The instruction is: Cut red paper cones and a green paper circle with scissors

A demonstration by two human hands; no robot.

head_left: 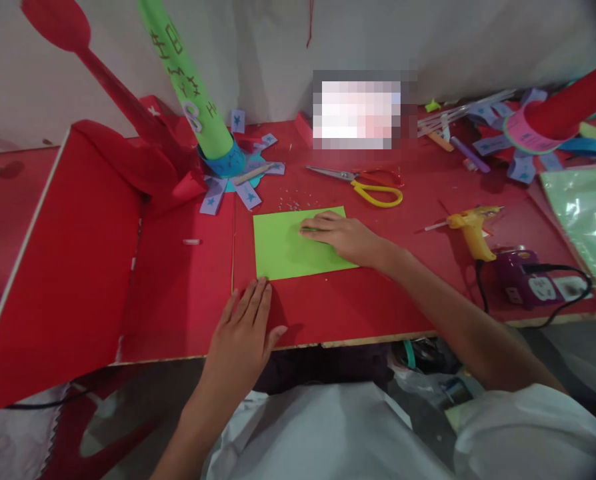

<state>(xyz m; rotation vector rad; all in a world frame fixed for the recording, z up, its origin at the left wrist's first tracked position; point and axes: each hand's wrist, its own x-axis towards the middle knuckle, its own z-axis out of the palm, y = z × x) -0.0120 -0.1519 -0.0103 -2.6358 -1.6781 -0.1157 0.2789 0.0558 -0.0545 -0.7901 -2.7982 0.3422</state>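
A bright green sheet of paper (283, 243), perhaps folded, lies flat on the red tabletop (358, 300). My right hand (345, 237) rests on its right half, fingers stretched to the left and pressed lightly on the paper. At the sheet's lower left corner, the fingertips of my left hand (248, 317) touch its edge. That hand lies flat on the red surface with the thumb apart. Neither hand grips anything. Scissors (363, 183) with red and yellow handles lie just beyond the sheet, beside small paper scraps (293, 200).
A red board (63, 267) stands tilted at left. Behind it are a green lettered paper tube (193, 87) and a red spoon-shaped piece (113, 73). At right are a yellow glue gun (473, 230), a purple box (521, 280) with a cable, and a red tube (578, 107). A pixelated rectangle (361, 110) stands at the back.
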